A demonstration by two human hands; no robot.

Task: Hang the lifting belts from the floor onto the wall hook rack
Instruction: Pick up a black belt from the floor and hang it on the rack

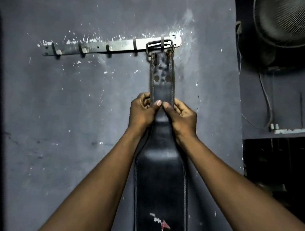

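Grey wall [55, 124], fan [286, 9] beside hook rack [111, 46]

Black stitched leather lifting belt [162, 95] hung upright, its metal buckle [159, 47] over the hook rack's [111, 46] rightmost hook, wide part lowest.

A black lifting belt [162, 88] hangs by its buckle [159, 47] from the wall hook rack [104, 46].

- A black leather lifting belt [162, 95] hung by its metal buckle [159, 46] from the rightmost hook of the wall hook rack [111, 46].
- The left hand [144, 112] and right hand [181, 116] gripped its narrow strap, thumbs pressed on the front.
- A fan [286, 9], seemingly wall-mounted, sat at upper right.
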